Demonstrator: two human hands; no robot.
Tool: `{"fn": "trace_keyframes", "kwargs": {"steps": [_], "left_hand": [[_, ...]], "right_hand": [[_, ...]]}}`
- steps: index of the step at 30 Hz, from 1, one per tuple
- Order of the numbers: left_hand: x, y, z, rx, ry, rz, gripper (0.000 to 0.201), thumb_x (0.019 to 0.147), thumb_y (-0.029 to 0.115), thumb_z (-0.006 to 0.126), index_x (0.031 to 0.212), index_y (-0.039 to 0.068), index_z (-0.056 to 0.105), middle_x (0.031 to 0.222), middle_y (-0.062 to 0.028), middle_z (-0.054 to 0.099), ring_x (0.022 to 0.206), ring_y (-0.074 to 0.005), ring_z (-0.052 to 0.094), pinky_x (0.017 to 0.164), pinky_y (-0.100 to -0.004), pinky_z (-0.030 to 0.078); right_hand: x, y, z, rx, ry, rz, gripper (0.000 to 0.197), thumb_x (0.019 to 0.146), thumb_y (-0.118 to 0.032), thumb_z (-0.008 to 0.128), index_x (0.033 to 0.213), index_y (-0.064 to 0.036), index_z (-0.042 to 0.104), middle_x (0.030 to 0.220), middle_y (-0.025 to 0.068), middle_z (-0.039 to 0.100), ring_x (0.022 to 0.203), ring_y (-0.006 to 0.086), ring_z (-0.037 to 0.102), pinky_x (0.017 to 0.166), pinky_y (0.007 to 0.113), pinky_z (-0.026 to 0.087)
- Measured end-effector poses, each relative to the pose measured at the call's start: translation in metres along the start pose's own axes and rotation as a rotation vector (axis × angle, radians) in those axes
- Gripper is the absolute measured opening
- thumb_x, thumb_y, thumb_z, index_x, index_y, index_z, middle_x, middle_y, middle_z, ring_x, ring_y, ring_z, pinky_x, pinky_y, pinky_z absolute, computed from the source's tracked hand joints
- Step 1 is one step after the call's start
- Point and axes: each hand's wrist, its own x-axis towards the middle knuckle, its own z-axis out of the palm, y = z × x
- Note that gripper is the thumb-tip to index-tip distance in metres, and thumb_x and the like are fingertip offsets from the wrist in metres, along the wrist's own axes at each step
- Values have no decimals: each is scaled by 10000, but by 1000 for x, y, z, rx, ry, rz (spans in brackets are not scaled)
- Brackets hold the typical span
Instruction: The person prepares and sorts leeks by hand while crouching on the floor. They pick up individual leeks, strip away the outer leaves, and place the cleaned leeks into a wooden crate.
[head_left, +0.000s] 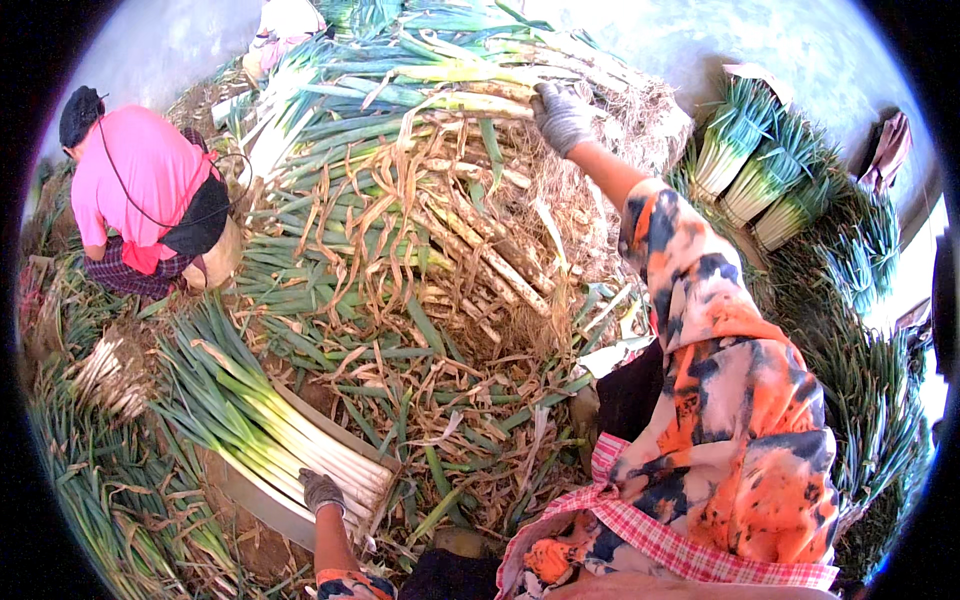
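My right hand (562,116), in a grey glove, reaches far out and grips an uncleaned green onion stalk (480,100) on top of a big pile of muddy green onions (430,200). My left hand (322,490), also gloved, rests on the white ends of a neat bundle of cleaned green onions (270,425). That bundle lies in a shallow wooden tray (262,507) near my left knee. My right sleeve is orange, white and dark patterned.
A person in a pink top (140,190) crouches at the far left with their back to me. Stacked cleaned bundles (765,170) stand at the right. Dry peeled leaves (440,420) and green tops cover the ground all around.
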Motion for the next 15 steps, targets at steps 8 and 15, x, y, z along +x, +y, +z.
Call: {"fn": "trace_keyframes", "kwargs": {"steps": [8, 15], "left_hand": [[-4, 1, 12, 54, -66, 73, 725, 835, 305, 439, 1316, -89, 66, 1378, -223, 183, 1277, -292, 231, 1011, -327, 283], [0, -35, 22, 775, -209, 407, 437, 883, 343, 348, 1178, 54, 492, 1198, -176, 487, 1107, -283, 476, 953, -429, 292]], "right_hand": [[15, 9, 25, -620, -430, -377, 245, 787, -149, 484, 1016, -119, 566, 1001, 121, 551, 944, 284, 522, 788, 413, 405], [-30, -61, -45, 526, -1082, 52, 487, 741, -145, 608, 1176, -43, 417, 893, 97, 580, 754, 194, 572, 640, 341, 478]]}}
